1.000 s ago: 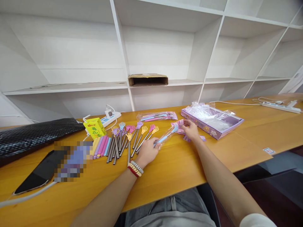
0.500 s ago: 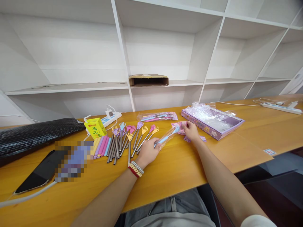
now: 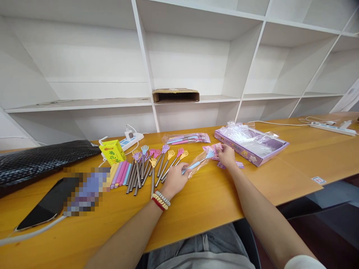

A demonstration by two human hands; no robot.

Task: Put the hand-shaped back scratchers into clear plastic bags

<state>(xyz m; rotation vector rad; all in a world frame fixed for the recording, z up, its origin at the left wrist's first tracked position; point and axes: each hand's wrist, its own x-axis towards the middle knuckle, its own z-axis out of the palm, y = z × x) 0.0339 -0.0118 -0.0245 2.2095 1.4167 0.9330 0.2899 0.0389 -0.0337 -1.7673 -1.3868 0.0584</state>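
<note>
A blue back scratcher (image 3: 198, 163) lies in a clear plastic bag, its claw end pointing up and right. My left hand (image 3: 175, 180) is closed around the handle end through the plastic. At the other end, the fingers of my right hand (image 3: 226, 154) pinch the edge of a pink printed card (image 3: 213, 149); whether it sits inside the bag I cannot tell. Another small purple card (image 3: 239, 164) lies beneath my right wrist. Left of my left hand are several loose metal scratcher rods (image 3: 153, 175) with coloured claw heads, beside several coloured handle tubes (image 3: 122, 173).
Bagged scratchers (image 3: 186, 139) lie at the back. A purple display box (image 3: 254, 158) with plastic wrap stands to the right. Toward the left are a yellow drink carton (image 3: 113, 152), a power strip (image 3: 131, 140), a phone (image 3: 47, 203) and a black bubble-wrap bag (image 3: 47, 160). White shelves rise behind.
Hardly anything differs. Both hands keep their hold in the same place, and the plastic round the blue back scratcher looks slightly more spread out.
</note>
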